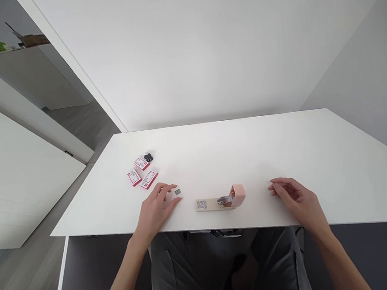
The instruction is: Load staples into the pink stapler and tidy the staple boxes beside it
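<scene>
Between the thumb and fingertips of my left hand (156, 209) is a small grey strip of staples (177, 192), held just over or at the tabletop. To its right lies a stapler with its pink top (238, 195) swung up. The stapler's cream base (211, 204) rests flat, a metal plate at its left end, and its silver inner track (225, 200) shows. My right hand (296, 197) rests on the table to the right of the stapler, apart from it. Its fingers are loosely curled, with thumb and forefinger close together and nothing visible in them.
Several small red-and-white boxes (149, 179) lie on the left of the white table (214, 152). A small black object (148, 157), perhaps a staple remover, touches the farthest box. The table's front edge is close to my forearms, and a white wall (207, 63) stands behind.
</scene>
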`<state>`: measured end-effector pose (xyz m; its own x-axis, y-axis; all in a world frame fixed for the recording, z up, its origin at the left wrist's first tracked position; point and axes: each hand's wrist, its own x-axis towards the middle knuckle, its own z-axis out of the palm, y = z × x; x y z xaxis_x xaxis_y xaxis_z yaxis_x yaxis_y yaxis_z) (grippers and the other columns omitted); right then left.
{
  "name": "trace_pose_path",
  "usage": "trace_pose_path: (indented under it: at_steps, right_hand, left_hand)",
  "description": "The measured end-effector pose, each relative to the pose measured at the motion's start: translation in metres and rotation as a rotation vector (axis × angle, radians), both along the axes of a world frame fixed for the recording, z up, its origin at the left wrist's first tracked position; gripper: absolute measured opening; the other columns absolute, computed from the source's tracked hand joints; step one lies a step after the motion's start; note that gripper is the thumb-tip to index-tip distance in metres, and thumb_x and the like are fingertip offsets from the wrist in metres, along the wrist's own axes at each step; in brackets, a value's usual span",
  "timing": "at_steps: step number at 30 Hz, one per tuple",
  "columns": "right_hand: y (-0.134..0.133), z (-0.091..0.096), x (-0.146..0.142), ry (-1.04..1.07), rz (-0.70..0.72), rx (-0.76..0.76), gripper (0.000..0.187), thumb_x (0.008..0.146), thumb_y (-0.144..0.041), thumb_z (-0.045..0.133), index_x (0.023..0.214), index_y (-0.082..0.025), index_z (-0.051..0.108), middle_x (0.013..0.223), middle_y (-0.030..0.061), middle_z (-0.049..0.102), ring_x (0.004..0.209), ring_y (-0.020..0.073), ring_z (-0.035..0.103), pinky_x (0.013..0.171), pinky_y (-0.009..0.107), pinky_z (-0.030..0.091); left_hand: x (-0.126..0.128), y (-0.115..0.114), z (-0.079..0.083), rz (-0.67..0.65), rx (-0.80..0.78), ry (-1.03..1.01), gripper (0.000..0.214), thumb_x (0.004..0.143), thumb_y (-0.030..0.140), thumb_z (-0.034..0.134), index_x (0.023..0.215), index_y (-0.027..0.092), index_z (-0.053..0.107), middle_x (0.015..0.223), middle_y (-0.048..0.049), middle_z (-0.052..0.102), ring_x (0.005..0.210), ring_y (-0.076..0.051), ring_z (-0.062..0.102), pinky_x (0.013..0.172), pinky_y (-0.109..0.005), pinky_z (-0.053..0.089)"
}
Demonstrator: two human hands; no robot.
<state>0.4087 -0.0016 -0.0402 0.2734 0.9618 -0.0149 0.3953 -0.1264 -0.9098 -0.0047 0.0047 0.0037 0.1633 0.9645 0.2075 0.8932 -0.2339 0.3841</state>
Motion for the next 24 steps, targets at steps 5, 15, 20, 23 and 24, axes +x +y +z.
trace_pose_path:
  at_steps: [5,15,20,23,24]
  right_hand:
    - [-0.001,0.004,-0.003,-0.008,-0.004,0.005,0.032,0.093,-0.053,0.063,0.108,-0.026,0.072,0.1,0.0059,0.078,0.092,0.0245,0.074,0.082,0.035,0.058]
    - [-0.001,0.007,-0.006,-0.029,-0.011,0.016,0.03,0.094,-0.051,0.062,0.106,-0.025,0.072,0.099,0.0061,0.079,0.09,0.024,0.074,0.073,0.032,0.057]
    - [-0.001,0.007,-0.005,-0.029,-0.01,0.017,0.028,0.095,-0.05,0.062,0.106,-0.026,0.072,0.098,0.0057,0.078,0.091,0.0237,0.074,0.075,0.032,0.057]
    - [-0.001,0.007,-0.005,-0.024,-0.006,0.022,0.029,0.095,-0.05,0.062,0.106,-0.025,0.071,0.098,0.0059,0.078,0.091,0.0239,0.074,0.076,0.033,0.057]
    - [0.0,0.007,-0.005,-0.023,-0.005,0.023,0.029,0.095,-0.05,0.062,0.106,-0.025,0.071,0.098,0.006,0.078,0.091,0.024,0.074,0.077,0.033,0.057]
  left_hand:
    - [0.008,0.012,-0.004,0.003,0.015,0.029,0.027,0.101,0.047,0.056,0.117,0.03,0.068,0.12,-0.003,0.066,0.09,-0.018,0.068,0.073,-0.031,0.053]
    - [0.009,0.009,-0.006,0.002,0.021,-0.153,0.021,0.104,0.041,0.052,0.108,0.026,0.067,0.111,-0.0026,0.071,0.094,-0.019,0.067,0.083,-0.032,0.053]
    - [0.021,0.01,0.0,0.001,0.015,-0.293,0.023,0.106,0.036,0.047,0.113,0.025,0.066,0.103,-0.0013,0.073,0.089,-0.016,0.069,0.081,-0.029,0.053]
    - [0.03,0.009,0.003,-0.027,0.034,-0.338,0.026,0.107,0.033,0.045,0.118,0.025,0.066,0.098,-0.0012,0.072,0.088,-0.016,0.069,0.083,-0.03,0.054]
    - [0.033,0.009,0.003,-0.033,0.035,-0.349,0.025,0.107,0.033,0.045,0.118,0.025,0.066,0.097,-0.0011,0.072,0.088,-0.016,0.069,0.084,-0.03,0.054]
